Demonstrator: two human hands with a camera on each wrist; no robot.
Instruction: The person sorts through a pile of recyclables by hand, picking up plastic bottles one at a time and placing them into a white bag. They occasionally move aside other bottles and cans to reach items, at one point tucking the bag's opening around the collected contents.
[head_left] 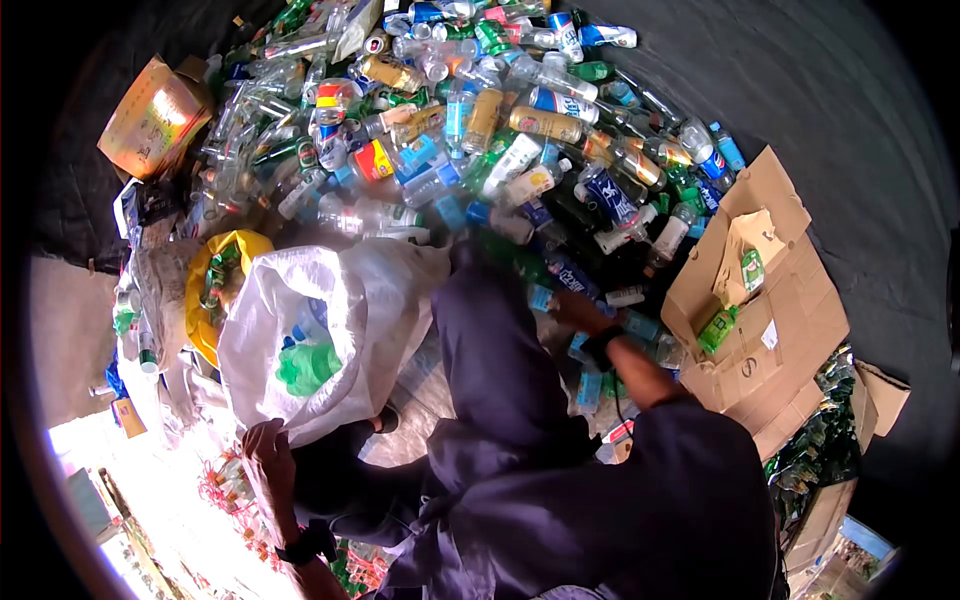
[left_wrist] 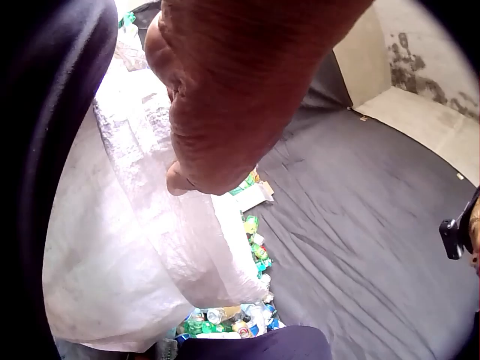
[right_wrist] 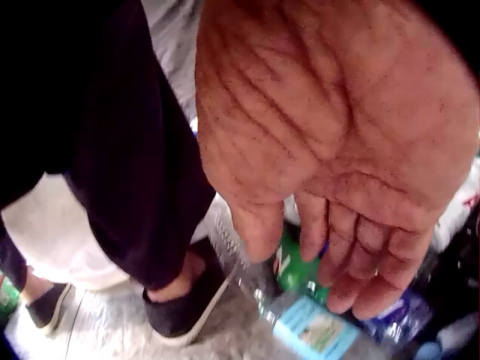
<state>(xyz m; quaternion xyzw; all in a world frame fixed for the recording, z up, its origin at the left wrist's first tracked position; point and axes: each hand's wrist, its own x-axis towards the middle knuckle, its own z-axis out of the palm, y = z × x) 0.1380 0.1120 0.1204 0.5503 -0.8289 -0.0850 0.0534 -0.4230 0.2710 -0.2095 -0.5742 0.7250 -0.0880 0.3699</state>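
Observation:
In the head view, the left hand (head_left: 268, 460) is at the lower rim of a white sack (head_left: 390, 290) that holds green and clear bottles. Its bent fingers grip the sack's edge; the left wrist view shows this hand (left_wrist: 240, 90) against the white sack (left_wrist: 142, 217), fingertips partly hidden. The right hand (head_left: 580, 315) reaches down into the bottle pile beside the right knee. Seen palm-on in the right wrist view, the right hand (right_wrist: 330, 142) has relaxed fingers and nothing in the palm. Behind its fingertips lies a clear bottle with a light blue label (right_wrist: 319, 330).
Bottles and cans (head_left: 480, 120) spread in a heap ahead. A yellow sack (head_left: 205, 300) stands left of the white one. Flattened cardboard (head_left: 790, 330) with green bottles lies at the right, and a carton (head_left: 155, 120) at the upper left. Dark sheeting (head_left: 830, 130) borders the heap.

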